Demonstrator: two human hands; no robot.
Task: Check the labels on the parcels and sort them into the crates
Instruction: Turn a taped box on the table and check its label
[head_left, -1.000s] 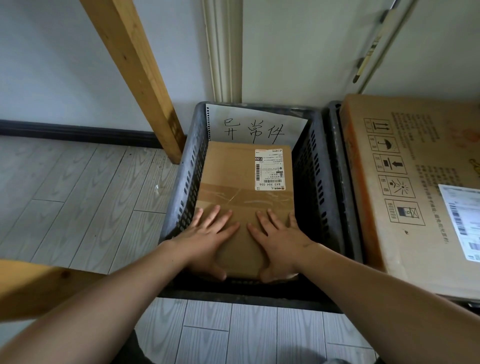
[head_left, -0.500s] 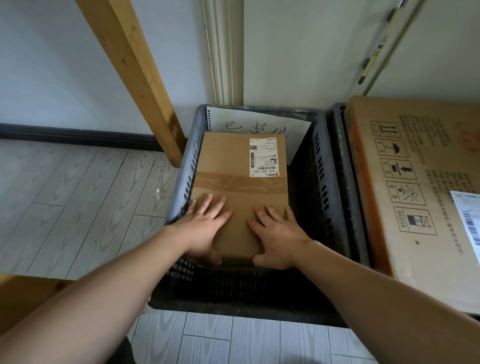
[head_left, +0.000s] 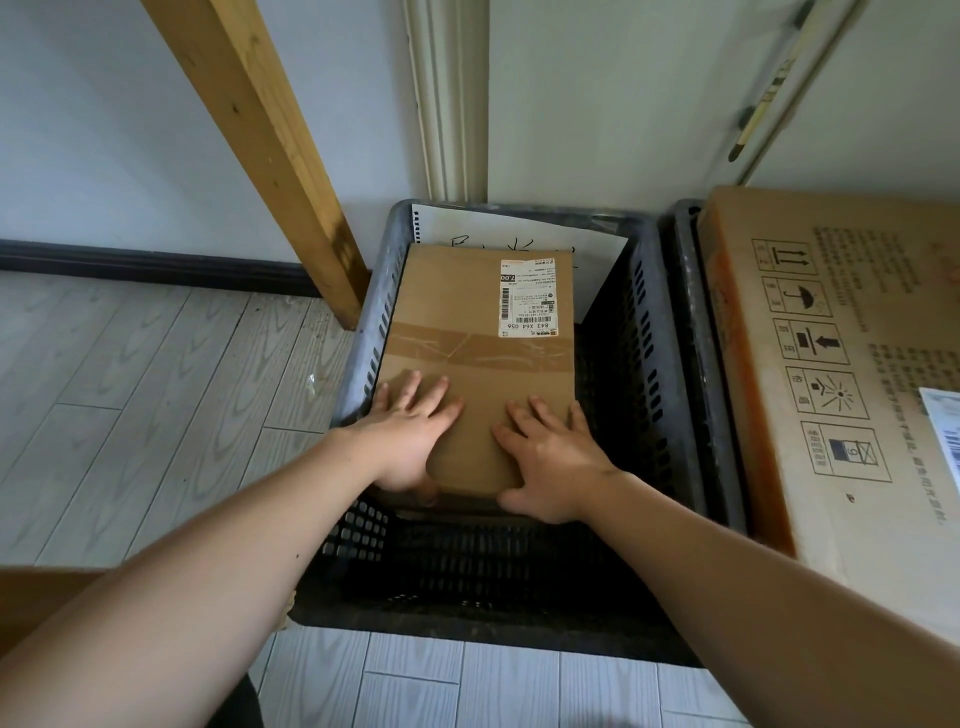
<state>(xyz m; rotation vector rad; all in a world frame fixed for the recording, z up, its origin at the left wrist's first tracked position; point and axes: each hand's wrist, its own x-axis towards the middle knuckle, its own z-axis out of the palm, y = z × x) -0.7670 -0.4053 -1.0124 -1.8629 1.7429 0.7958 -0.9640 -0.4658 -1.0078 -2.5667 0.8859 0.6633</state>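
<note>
A brown cardboard parcel (head_left: 467, 306) with a white shipping label (head_left: 529, 297) at its far right corner lies inside a dark slatted plastic crate (head_left: 660, 332). Its far end covers the lower part of a white handwritten paper sign (head_left: 597, 249) that leans on the crate's back wall. My left hand (head_left: 410, 436) and my right hand (head_left: 550, 457) hold the parcel's near end, fingers spread flat on top and thumbs hooked round the near edge. The crate's near half looks dark and bare.
A large printed carton (head_left: 852, 364) with handling symbols sits on a second crate (head_left: 685, 249) directly to the right. A slanted wooden beam (head_left: 270, 156) meets the floor at the crate's left rear corner. Grey plank flooring (head_left: 130, 389) lies to the left.
Both hands have pushed the parcel farther back and lower into the crate. It now hides more of the writing on the paper sign.
</note>
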